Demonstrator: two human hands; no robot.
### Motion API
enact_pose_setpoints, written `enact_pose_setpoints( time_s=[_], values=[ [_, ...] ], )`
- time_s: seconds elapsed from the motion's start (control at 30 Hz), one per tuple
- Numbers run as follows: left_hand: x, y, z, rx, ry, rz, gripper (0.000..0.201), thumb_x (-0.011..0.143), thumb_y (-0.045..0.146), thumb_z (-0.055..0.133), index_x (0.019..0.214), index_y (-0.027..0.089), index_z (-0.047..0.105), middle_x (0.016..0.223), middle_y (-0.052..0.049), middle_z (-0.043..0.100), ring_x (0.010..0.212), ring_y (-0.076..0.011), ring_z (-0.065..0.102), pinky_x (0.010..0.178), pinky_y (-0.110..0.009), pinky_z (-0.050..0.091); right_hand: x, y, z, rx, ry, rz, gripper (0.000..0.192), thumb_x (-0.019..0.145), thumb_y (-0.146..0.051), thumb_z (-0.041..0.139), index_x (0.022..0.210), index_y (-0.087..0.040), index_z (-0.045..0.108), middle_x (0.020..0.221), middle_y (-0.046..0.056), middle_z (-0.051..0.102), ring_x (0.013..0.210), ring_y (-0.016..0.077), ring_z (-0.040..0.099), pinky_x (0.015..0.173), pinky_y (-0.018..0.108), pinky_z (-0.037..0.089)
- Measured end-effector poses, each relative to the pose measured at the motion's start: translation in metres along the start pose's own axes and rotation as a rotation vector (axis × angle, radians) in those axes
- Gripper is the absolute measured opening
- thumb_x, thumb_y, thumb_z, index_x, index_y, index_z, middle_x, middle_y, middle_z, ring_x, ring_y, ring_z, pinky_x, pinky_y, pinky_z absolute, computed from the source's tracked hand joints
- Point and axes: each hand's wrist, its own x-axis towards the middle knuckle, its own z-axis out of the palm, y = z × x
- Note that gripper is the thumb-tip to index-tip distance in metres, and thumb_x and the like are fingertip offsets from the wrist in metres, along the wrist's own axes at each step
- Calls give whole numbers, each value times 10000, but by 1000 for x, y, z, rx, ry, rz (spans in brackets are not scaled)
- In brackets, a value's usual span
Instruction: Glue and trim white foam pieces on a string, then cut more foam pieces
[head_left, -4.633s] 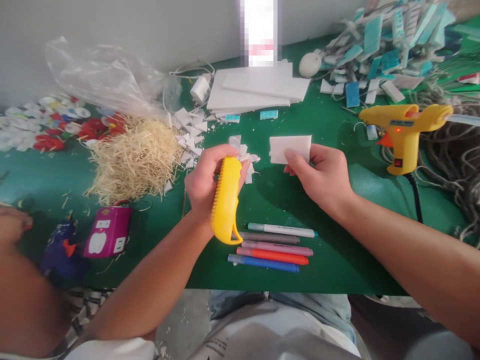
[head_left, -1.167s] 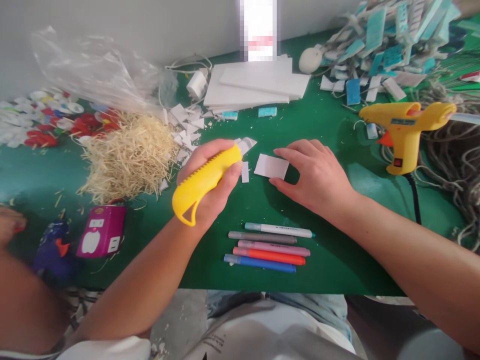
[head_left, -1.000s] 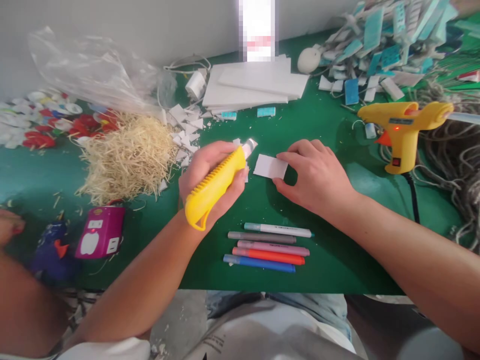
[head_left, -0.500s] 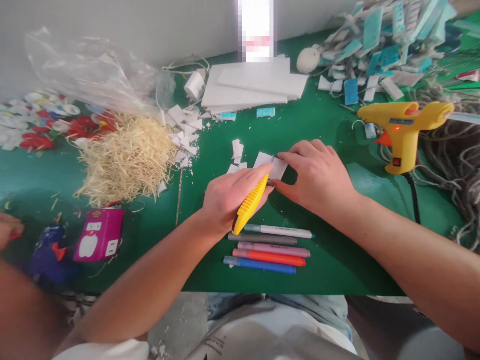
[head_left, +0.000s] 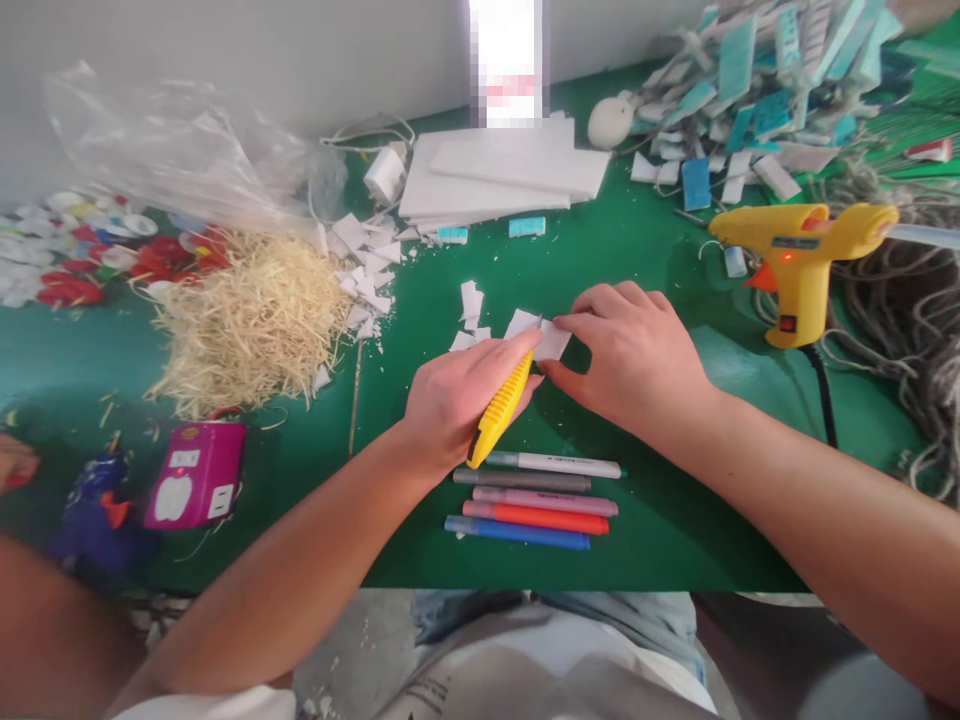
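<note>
Left hand (head_left: 457, 395) grips a yellow knife (head_left: 501, 408), its tip against a small white card (head_left: 541, 335) lying on the green tabletop (head_left: 652, 530); the blade itself can't be made out. Right hand (head_left: 634, 355) presses fingers flat on the card, closed on nothing. Markers (head_left: 536, 490) lie just below both hands; glue gun (head_left: 799, 262) stands right of the right hand.

My left grip (head_left: 461, 395) and right grip (head_left: 634, 355) meet on the foam piece (head_left: 551, 340) at mid counter (head_left: 660, 530). The markers (head_left: 536, 495) lie just before them, the straw pile (head_left: 251, 325) to my left, the glue gun (head_left: 799, 265) to my right, and the foam sheets (head_left: 499, 175) behind.
</note>
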Motion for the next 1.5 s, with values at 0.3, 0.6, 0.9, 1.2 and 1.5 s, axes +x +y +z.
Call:
enact_pose_setpoints(
  time_s=[0.3,0.6,0.9,1.2,1.5],
  values=[
    [5,9,-3,297,-103,197,246,1057,87,474,1249,82,627,930,-43,784,687,-148,710,608,-293,522,-2,2,1,-33,45,-49,229,878,-294,649,949,-147,810,1060,144,755,940,289,610,790,409,412],
    [5,10,-4,262,-135,199,292,1052,85,444,1273,68,635,962,-78,763,716,-171,718,614,-298,535,-1,0,-1,-20,30,-49,218,867,-295,662,948,-158,810,1054,138,758,942,288,635,795,402,423],
    [1,-1,0,-4,-4,5,258,1035,259,601,1257,128,616,1032,-79,810,803,-159,781,704,-227,619,-2,1,0,-35,32,-52,253,894,-351,691,991,-149,810,1059,140,747,957,291,627,800,405,411],
    [3,-3,-4,64,143,-45,259,970,220,695,1226,192,667,1055,-45,823,856,-165,802,809,-217,661,-2,5,1,-39,21,-74,280,918,-387,683,1020,-158,806,1075,141,738,965,289,618,806,405,415],
    [3,-6,-8,52,200,-115,295,933,163,741,1219,185,671,1053,-43,819,861,-157,797,818,-196,652,-3,-2,1,-3,20,-41,478,894,-352,715,1299,-99,725,1206,179,723,1057,326,627,856,431,460]
  ],
)
